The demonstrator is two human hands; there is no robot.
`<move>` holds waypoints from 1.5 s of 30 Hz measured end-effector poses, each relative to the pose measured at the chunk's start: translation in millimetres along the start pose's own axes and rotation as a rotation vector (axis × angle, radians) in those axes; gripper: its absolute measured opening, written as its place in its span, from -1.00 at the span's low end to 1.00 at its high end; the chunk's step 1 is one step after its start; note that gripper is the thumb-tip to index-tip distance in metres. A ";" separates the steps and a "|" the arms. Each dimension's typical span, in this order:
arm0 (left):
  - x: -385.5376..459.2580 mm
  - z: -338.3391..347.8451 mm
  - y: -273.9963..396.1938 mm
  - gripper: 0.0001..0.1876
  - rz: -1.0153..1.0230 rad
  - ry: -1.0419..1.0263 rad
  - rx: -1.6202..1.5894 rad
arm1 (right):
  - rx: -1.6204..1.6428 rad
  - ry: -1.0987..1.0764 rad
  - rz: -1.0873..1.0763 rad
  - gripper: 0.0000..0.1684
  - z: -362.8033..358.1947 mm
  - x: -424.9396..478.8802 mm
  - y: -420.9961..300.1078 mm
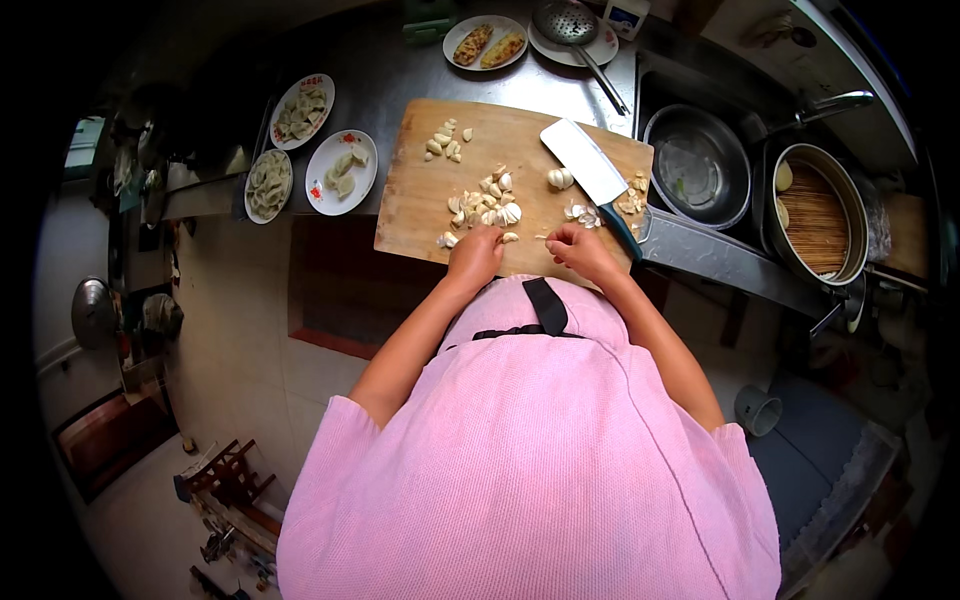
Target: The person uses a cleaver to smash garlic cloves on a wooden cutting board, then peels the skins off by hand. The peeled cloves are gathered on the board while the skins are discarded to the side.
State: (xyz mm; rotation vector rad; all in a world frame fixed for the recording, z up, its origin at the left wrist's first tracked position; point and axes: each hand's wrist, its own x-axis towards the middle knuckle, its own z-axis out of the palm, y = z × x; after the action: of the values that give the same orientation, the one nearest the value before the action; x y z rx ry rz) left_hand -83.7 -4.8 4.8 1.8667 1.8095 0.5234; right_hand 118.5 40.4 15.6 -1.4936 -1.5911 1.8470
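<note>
My left hand [478, 259] rests low on the wooden cutting board [420, 202], fingers curled. A garlic clove [511, 237] is right at its fingertips; whether it is gripped is unclear. To the right, my right hand [576, 249] has thumb and fingertips drawn together, with a tiny pale scrap [540, 237] beside them. What it may hold is hidden. Unpeeled garlic cloves [480, 204] form a loose pile beyond my left hand. Peeled cloves [442, 140] lie farther up the board. A garlic bulb [559, 178] sits near the blade of a cleaver [585, 161]. Garlic skins [583, 214] lie above my right hand.
The cleaver's dark handle [621, 232] points towards me. Plates of dumplings [315, 178] stand left. Behind the board are a plate of browned food [454, 58] and a skimmer [566, 22] on another plate. A metal basin [701, 169] and a round pot [859, 217] stand at the sink.
</note>
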 end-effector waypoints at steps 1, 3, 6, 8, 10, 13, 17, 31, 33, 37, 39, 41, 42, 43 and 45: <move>1.1 0.5 5.2 -0.91 0.040 -0.017 0.062 | -0.007 -0.005 -0.012 -0.81 4.1 3.0 5.1; 3.6 4.2 11.4 -0.93 0.111 -0.047 0.184 | -0.016 -0.011 -0.020 -0.81 10.6 4.7 11.1; 8.6 10.3 13.7 -0.96 0.224 -0.046 0.304 | -0.015 -0.001 0.003 -0.80 16.5 3.6 19.2; 10.3 14.8 14.0 -0.97 0.300 -0.030 0.329 | -0.009 0.016 0.032 -0.80 17.4 1.3 25.6; 12.3 17.0 13.8 -0.97 0.324 -0.047 0.337 | -0.009 0.015 0.044 -0.81 16.5 -1.3 27.4; 15.5 18.3 15.1 -0.97 0.299 -0.100 0.367 | 0.014 0.029 0.044 -0.81 16.8 -4.1 27.8; 18.2 16.4 16.3 -0.98 0.244 -0.148 0.364 | 0.051 0.010 0.058 -0.83 17.4 -3.4 28.4; -11.1 -3.0 13.0 -0.86 0.082 -0.030 0.178 | 0.074 -0.012 0.064 -0.82 20.1 -0.4 30.5; -15.2 5.5 16.0 -0.85 0.059 -0.073 0.260 | 0.060 -0.025 0.065 -0.82 20.2 0.4 28.8; -14.3 18.0 12.9 -0.88 0.065 -0.047 0.249 | 0.033 -0.045 0.062 -0.82 18.6 0.7 26.5; -12.2 20.1 11.9 -0.88 0.032 -0.023 0.213 | 0.023 -0.065 0.060 -0.80 17.3 1.7 27.4; -8.6 20.8 8.8 -0.86 -0.063 -0.022 0.085 | 0.055 -0.091 0.076 -0.77 15.4 2.0 26.8; -5.8 20.8 6.7 -0.86 -0.133 -0.030 -0.014 | 0.089 -0.101 0.093 -0.76 14.8 1.0 21.7; -0.5 20.4 4.4 -0.86 -0.245 -0.073 -0.185 | 0.165 -0.105 0.129 -0.74 14.7 -0.9 16.3; 4.4 16.6 7.7 -0.86 -0.444 -0.130 -0.597 | 0.314 -0.100 0.131 -0.71 13.3 -3.6 1.6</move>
State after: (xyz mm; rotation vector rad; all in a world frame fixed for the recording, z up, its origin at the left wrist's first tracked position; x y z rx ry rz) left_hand -67.5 -1.8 -4.4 1.0428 1.6679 0.6631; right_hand 109.8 29.7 14.2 -1.4115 -1.1934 2.1558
